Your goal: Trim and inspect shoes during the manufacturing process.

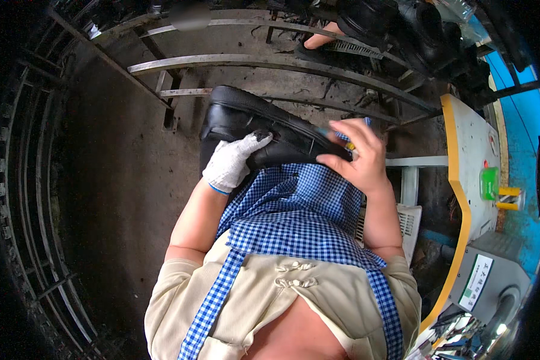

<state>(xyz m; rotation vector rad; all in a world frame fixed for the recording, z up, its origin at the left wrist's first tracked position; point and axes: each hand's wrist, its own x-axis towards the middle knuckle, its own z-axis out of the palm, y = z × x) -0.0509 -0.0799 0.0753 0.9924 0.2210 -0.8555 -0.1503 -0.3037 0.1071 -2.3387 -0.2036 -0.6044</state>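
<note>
A black shoe lies on its side above my lap, with its thick sole edge turned away from me. My left hand, in a white knitted glove with a dark-stained thumb, grips it, the thumb pressed on the upper. The glove's other fingers are hidden. At the shoe's right end is my bare right hand, its fingers curled around a small, blurred thing with blue and yellow parts, which I cannot make out. Below the shoe, a blue checked apron covers my lap.
Metal rails run across the far side, with several black shoes at the far right. Part of another person's limb shows beyond them. To my right stand a yellow-edged machine and a grey motor box.
</note>
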